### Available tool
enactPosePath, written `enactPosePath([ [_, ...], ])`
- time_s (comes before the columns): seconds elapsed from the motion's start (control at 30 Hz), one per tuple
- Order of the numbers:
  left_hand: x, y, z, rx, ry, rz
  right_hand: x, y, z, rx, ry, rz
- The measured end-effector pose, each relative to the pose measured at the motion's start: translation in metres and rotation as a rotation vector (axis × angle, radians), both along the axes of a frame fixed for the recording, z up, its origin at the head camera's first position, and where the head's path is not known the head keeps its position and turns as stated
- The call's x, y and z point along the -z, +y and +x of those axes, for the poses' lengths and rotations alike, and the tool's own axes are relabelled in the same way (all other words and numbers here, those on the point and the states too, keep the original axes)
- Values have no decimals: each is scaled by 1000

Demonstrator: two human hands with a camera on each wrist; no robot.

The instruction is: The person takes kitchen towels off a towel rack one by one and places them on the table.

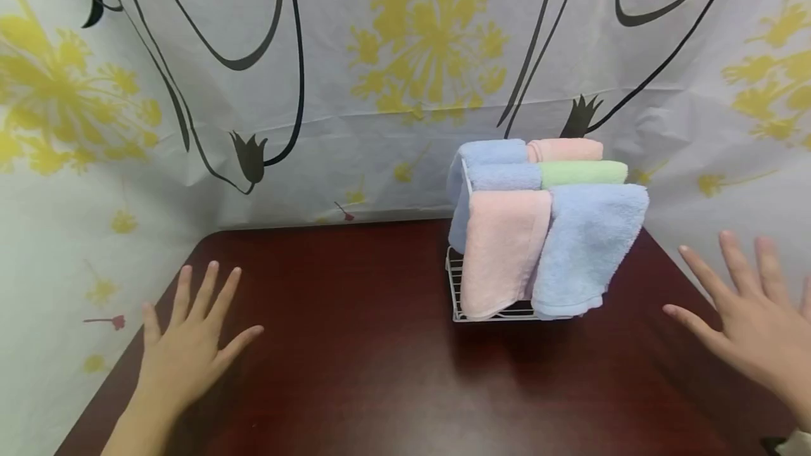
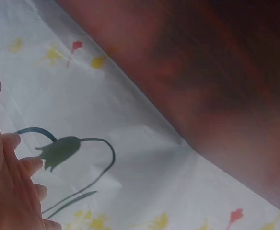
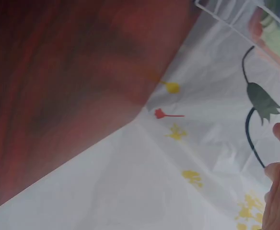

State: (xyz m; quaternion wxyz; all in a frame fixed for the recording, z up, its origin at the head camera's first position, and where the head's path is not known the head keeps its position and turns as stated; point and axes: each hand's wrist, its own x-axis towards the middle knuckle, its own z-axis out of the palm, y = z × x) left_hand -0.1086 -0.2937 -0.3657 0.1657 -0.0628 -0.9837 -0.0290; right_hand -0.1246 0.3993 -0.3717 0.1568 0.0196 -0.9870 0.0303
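On the right part of the dark table [image 1: 342, 343], the folded towels [image 1: 557, 231] hang on a white wire rack [image 1: 456, 287], nearer to the right hand [image 1: 754, 322]. This hand and the left hand [image 1: 180, 354] are empty, fingers spread. A careless pull could drag the neighbouring towel, because they hang closely, or tip the rack.

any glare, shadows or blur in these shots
Head view: fairly clear, with a pale sheen on the near part of the table and dark shadow in front of the rack; left wrist view: dimmer and softer, tabletop hazy with dark patches; right wrist view: also hazy, the towels washed out at the top right.
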Motion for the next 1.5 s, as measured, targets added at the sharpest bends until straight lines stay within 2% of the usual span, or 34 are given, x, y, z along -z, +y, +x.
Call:
enactPosePath([
  [0.13,-3,10,-4,24,17,25,-8,-6,-3,22,-10,3],
  [0.27,-7,21,-7,54,44,58,-16,-12,-5,16,36,-3],
  [0.43,-13,36,-12,99,89,93,-23,-18,-9,-24,180,5],
  [0.6,-18,52,-20,157,181,114,-28,-24,-15,-90,341,-1],
  [0.73,-21,65,-26,228,254,147,-33,-29,-17,-150,375,-72],
  [0.93,-28,85,-36,345,344,221,-45,-41,-17,-228,380,-231],
  [1.2,-33,115,-47,423,307,359,-59,-56,-22,-320,464,-379],
  [1.5,-40,153,-51,512,220,462,-71,-76,-24,-364,518,-470],
])
